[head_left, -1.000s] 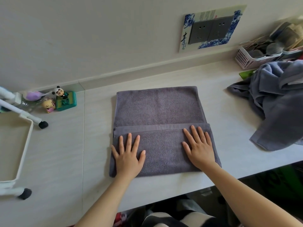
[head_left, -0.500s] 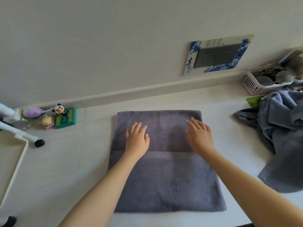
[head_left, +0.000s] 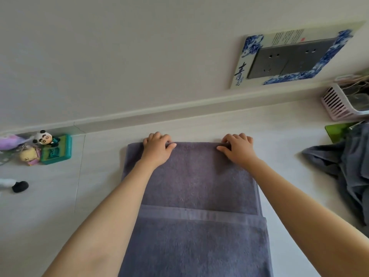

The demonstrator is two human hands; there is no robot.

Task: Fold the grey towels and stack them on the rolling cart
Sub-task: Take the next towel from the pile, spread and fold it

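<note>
The grey towel (head_left: 196, 188) lies flat on the table (head_left: 95, 196), its far edge close to the table's back edge below the wall; the near third is already folded over, its hem crossing the towel's width. The left hand (head_left: 157, 146) and the right hand (head_left: 238, 145) both pinch the far edge, fingers curled over the hem and thumbs on the top face, each set inboard of its corner. Risk: because neither grip reaches a corner, the outer ends may droop or lag when the edge is drawn toward the near side, giving a skewed fold; uneven pull between the hands would have the same effect. Clearance: little room remains between the far edge and the wall. The left side offers bare surface up to the figurines (head_left: 43, 145). On the right, the pile of unfolded towels (head_left: 343, 170) lies near, limiting sideways movement.
</note>
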